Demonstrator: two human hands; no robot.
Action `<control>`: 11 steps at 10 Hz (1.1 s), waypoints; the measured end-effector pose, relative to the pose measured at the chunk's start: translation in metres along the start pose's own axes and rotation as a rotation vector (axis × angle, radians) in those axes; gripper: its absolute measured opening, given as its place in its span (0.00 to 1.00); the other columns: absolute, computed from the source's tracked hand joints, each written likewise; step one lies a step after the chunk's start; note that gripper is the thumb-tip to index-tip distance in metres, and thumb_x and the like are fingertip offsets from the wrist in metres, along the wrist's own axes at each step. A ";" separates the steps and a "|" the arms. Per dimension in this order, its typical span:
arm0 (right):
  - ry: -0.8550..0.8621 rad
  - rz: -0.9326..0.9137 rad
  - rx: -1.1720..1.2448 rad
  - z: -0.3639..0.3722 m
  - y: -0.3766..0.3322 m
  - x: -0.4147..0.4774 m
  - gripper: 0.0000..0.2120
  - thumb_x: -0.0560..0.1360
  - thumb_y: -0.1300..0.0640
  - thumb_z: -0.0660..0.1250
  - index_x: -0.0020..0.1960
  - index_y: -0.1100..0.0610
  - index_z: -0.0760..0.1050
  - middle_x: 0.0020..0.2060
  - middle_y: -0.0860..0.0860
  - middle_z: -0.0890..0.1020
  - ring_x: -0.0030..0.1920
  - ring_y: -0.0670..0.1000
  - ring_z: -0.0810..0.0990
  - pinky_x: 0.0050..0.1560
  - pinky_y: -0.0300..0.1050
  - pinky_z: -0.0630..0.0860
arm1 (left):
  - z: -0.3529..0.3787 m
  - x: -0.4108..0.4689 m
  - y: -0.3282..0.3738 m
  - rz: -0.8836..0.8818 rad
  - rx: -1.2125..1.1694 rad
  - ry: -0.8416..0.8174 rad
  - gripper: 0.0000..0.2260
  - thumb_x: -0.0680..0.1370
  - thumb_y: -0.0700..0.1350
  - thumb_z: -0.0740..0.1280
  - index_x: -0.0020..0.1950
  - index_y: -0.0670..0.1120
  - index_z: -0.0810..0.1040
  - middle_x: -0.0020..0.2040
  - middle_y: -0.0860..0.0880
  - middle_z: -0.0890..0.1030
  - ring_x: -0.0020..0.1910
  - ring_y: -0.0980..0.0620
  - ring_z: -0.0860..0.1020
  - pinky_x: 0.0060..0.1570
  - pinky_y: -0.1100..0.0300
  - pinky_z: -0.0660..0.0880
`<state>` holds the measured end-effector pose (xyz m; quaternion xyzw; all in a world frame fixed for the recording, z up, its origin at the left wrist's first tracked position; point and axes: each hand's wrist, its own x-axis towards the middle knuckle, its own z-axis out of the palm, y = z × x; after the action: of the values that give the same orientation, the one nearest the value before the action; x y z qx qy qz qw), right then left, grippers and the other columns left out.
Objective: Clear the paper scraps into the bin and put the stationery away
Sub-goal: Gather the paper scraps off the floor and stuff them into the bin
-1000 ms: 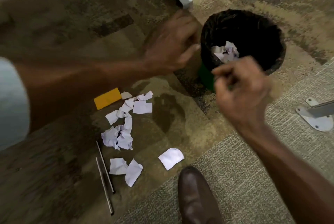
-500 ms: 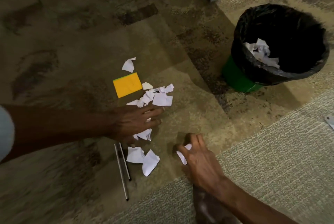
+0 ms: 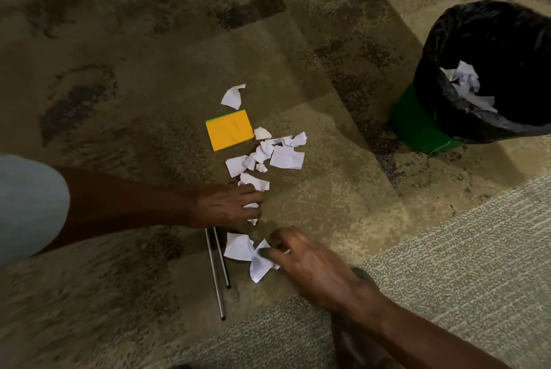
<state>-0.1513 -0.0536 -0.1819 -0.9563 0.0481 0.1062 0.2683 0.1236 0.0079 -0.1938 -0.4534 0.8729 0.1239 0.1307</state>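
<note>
A person bends over a carpeted floor [image 3: 343,219], both hands down among torn paper scraps [image 3: 268,157] strewn in a loose trail, evidently to gather several at once instead of one by one. The left hand [image 3: 226,204] has its fingers curled around a few white pieces near the middle of the trail; the right hand [image 3: 310,264] pinches the nearest scrap [image 3: 259,261], its fingers closing on the paper's edge. The bin [image 3: 489,70], lined with a black bag and already holding crumpled paper, stands well apart to the right, so each handful means a reach across. A yellow notepad [image 3: 229,129] and two thin rods [image 3: 217,273], probably the stationery, lie untouched beside the scraps, left for later.
</note>
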 end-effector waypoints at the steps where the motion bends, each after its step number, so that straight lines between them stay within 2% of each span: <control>1: -0.069 -0.084 -0.050 -0.012 -0.017 0.015 0.31 0.77 0.64 0.55 0.79 0.49 0.60 0.76 0.62 0.65 0.66 0.62 0.74 0.43 0.58 0.82 | -0.002 -0.001 -0.008 0.009 0.044 -0.002 0.15 0.85 0.51 0.62 0.67 0.44 0.77 0.69 0.41 0.74 0.66 0.41 0.76 0.64 0.50 0.76; 2: -0.108 -0.108 -0.092 -0.007 -0.028 0.025 0.32 0.77 0.57 0.44 0.82 0.48 0.56 0.78 0.66 0.62 0.65 0.67 0.75 0.44 0.61 0.82 | 0.001 0.003 -0.015 -0.074 -0.157 0.120 0.10 0.83 0.42 0.65 0.64 0.43 0.78 0.66 0.41 0.76 0.65 0.44 0.76 0.62 0.53 0.78; 3: -0.092 -0.087 -0.171 0.002 -0.032 0.037 0.28 0.79 0.58 0.53 0.79 0.47 0.63 0.76 0.66 0.67 0.56 0.65 0.81 0.34 0.54 0.81 | -0.007 0.010 -0.014 -0.130 -0.232 0.199 0.13 0.81 0.39 0.64 0.64 0.42 0.80 0.65 0.39 0.78 0.64 0.44 0.76 0.63 0.55 0.72; 4: -0.077 -0.105 -0.230 0.019 -0.030 0.041 0.25 0.81 0.55 0.52 0.78 0.47 0.65 0.75 0.65 0.68 0.57 0.65 0.80 0.37 0.55 0.83 | -0.008 0.010 -0.015 -0.157 -0.267 0.195 0.21 0.74 0.35 0.71 0.65 0.49 0.76 0.62 0.48 0.74 0.59 0.50 0.76 0.51 0.55 0.77; 5: -0.085 -0.104 -0.233 0.024 -0.034 0.041 0.23 0.82 0.54 0.47 0.73 0.51 0.70 0.73 0.63 0.69 0.59 0.66 0.79 0.35 0.57 0.83 | -0.008 0.013 -0.014 -0.183 -0.206 0.204 0.21 0.73 0.38 0.71 0.63 0.53 0.73 0.61 0.50 0.72 0.60 0.52 0.74 0.53 0.57 0.76; 6: -0.024 -0.119 -0.240 0.028 -0.035 0.041 0.17 0.81 0.56 0.54 0.63 0.54 0.77 0.64 0.59 0.78 0.56 0.61 0.81 0.32 0.49 0.79 | -0.008 0.014 -0.016 -0.193 -0.196 0.172 0.21 0.74 0.38 0.68 0.65 0.52 0.73 0.63 0.49 0.73 0.63 0.50 0.75 0.57 0.55 0.77; 7: 0.044 -0.114 -0.208 0.030 -0.028 0.037 0.09 0.79 0.56 0.63 0.55 0.55 0.79 0.53 0.55 0.81 0.51 0.57 0.81 0.31 0.46 0.75 | -0.013 0.016 -0.017 -0.223 -0.197 0.224 0.18 0.73 0.36 0.71 0.61 0.49 0.78 0.58 0.50 0.76 0.59 0.54 0.74 0.53 0.58 0.75; 8: 0.068 -0.012 -0.033 0.026 -0.014 0.028 0.06 0.77 0.58 0.66 0.52 0.57 0.80 0.52 0.55 0.80 0.53 0.58 0.78 0.37 0.51 0.78 | -0.026 0.028 -0.015 -0.220 -0.261 0.335 0.15 0.72 0.35 0.74 0.56 0.48 0.80 0.54 0.50 0.78 0.53 0.56 0.72 0.47 0.63 0.68; 9: 0.216 0.181 0.078 0.006 0.004 0.016 0.11 0.77 0.57 0.65 0.55 0.53 0.84 0.57 0.53 0.80 0.57 0.57 0.79 0.49 0.51 0.81 | -0.052 0.044 -0.012 -0.227 -0.393 0.459 0.10 0.79 0.38 0.71 0.59 0.48 0.81 0.57 0.50 0.79 0.57 0.54 0.76 0.53 0.62 0.71; 10: 0.472 0.382 0.143 -0.043 0.022 0.002 0.09 0.77 0.55 0.69 0.54 0.51 0.87 0.53 0.49 0.82 0.49 0.49 0.81 0.47 0.41 0.79 | -0.095 0.063 -0.009 -0.225 -0.552 0.529 0.08 0.81 0.45 0.72 0.60 0.49 0.83 0.55 0.53 0.79 0.57 0.56 0.80 0.52 0.58 0.77; 11: 0.694 0.545 0.168 -0.109 0.034 -0.015 0.09 0.75 0.54 0.78 0.55 0.51 0.87 0.48 0.47 0.83 0.40 0.43 0.81 0.37 0.35 0.79 | -0.146 0.086 -0.011 -0.352 -0.677 0.642 0.14 0.74 0.44 0.79 0.60 0.48 0.85 0.53 0.51 0.81 0.50 0.54 0.81 0.48 0.55 0.78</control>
<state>-0.1517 -0.1396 -0.1045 -0.8626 0.3939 -0.1584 0.2753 0.0684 -0.1125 -0.0880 -0.6262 0.6901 0.2307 -0.2801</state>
